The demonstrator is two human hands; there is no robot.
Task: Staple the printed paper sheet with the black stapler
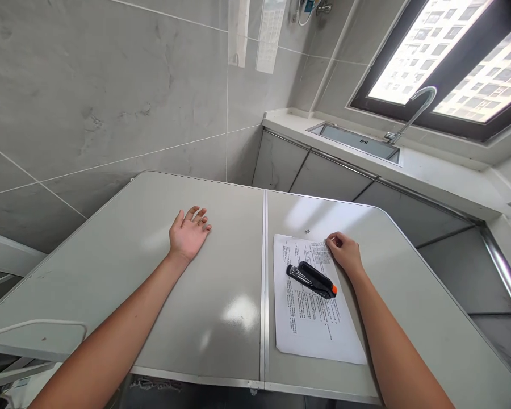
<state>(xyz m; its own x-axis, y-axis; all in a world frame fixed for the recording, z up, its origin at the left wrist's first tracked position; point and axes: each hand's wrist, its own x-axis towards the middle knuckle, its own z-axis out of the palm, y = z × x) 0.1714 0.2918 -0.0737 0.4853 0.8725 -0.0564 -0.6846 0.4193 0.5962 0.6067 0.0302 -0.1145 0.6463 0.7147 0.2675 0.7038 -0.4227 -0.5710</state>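
Grey tiled wall fills the back left; pale table takes most of the foreground, split by a metal strip. Behind, right: white counter under a window, with sink and curved faucet. Printed paper lies flat on the table, right of the strip, slightly skewed; can't tell if it's one sheet or several. Hands are well apart, one each side of the strip. Left hand rests palm up on bare table, fingers loosely curled, holding nothing. Right hand sits at the paper's upper right corner, fingers bent in; can't tell if it pinches the corner or just rests beside it. Black stapler lies on top of the paper, diagonal, orange end toward the near right, neither hand on it. Smallest: tiny bits just past the paper's far edge, too small to identify. Step in hand reads as a pause, stapler set down. Next move, if stapling, calls for a grip on the stapler and a free paper edge.
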